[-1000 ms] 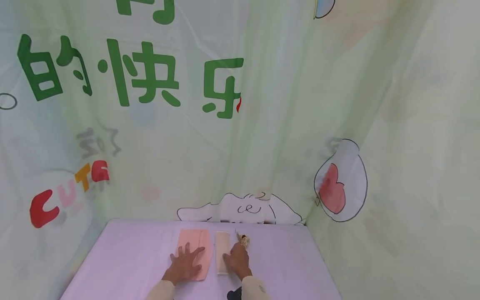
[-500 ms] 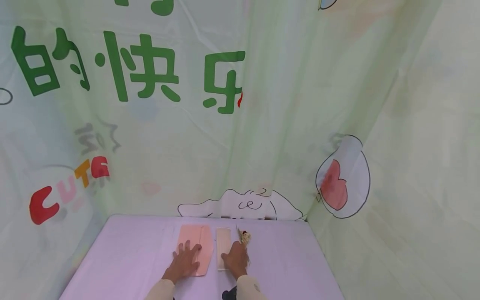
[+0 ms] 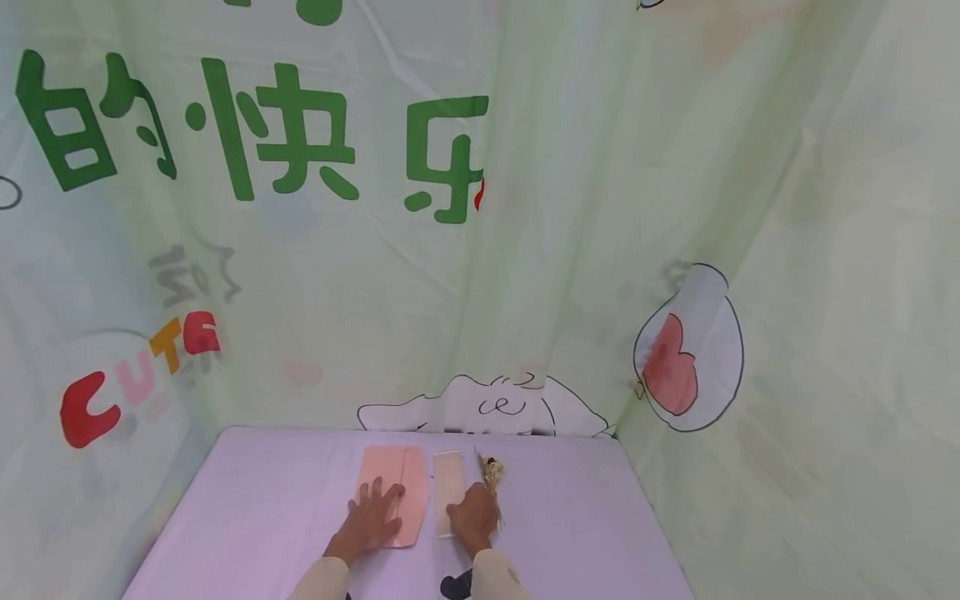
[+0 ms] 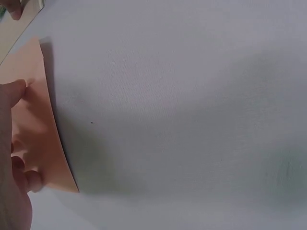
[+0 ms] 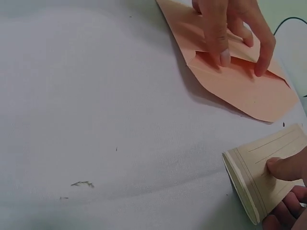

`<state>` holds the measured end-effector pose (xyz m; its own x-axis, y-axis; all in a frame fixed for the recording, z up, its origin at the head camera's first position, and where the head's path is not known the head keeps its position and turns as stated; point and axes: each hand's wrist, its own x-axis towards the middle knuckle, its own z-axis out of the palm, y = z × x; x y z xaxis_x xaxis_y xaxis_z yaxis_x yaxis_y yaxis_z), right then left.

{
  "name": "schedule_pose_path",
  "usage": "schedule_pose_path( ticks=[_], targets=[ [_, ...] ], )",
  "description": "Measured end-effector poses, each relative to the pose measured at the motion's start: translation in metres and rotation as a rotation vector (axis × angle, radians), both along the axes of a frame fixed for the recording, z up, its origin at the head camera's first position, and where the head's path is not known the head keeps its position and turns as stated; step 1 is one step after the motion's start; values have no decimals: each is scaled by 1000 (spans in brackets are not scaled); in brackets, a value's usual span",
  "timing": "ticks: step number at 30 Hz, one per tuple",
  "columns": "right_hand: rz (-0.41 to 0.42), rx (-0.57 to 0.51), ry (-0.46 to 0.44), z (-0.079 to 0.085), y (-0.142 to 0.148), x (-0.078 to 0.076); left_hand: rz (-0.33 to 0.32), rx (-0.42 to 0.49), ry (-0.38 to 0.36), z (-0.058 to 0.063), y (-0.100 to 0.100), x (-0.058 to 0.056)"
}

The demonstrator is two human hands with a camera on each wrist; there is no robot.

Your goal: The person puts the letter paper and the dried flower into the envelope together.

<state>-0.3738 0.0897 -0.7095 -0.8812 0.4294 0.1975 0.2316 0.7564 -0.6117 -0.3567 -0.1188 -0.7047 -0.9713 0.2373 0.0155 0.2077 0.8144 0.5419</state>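
A pink paper envelope [image 3: 384,463] lies on the table with its flap open. My left hand [image 3: 367,521] rests on it with fingers spread; in the right wrist view, its fingertips touch the envelope [image 5: 261,96] at the mouth of the pocket. To the right is a folded sheet of cream, ruled letter paper [image 3: 448,472]. My right hand [image 3: 474,517] holds the letter paper [image 5: 256,165] near its end, thumb on top and the other fingers curled below its side edge. A small bunch of dried flowers [image 3: 492,473] lies just beyond the right hand, its stems partly hidden.
The table [image 3: 585,517] has a pale lilac cover, with tiny dark specks on it. A printed curtain [image 3: 540,250] with green characters and cartoon drawings hangs behind and along both sides. A dark object [image 3: 454,587] shows by the right sleeve.
The head view has tilted down slightly, so everything sits higher in it. The right hand has shifted a little, uncovering more of the flowers' stems. The left hand stays on the envelope.
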Motion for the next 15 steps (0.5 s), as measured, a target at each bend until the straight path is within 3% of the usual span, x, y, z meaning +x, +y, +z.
schedule_pose_path(
  ticks=[10, 15],
  targets=[
    [-59, -245, 48, 13, 7, 8, -7, 22, 52, -16, -1, -4],
    [-51, -362, 44, 14, 15, 7, -8, 29, 22, -11, 1, -3]
  ],
)
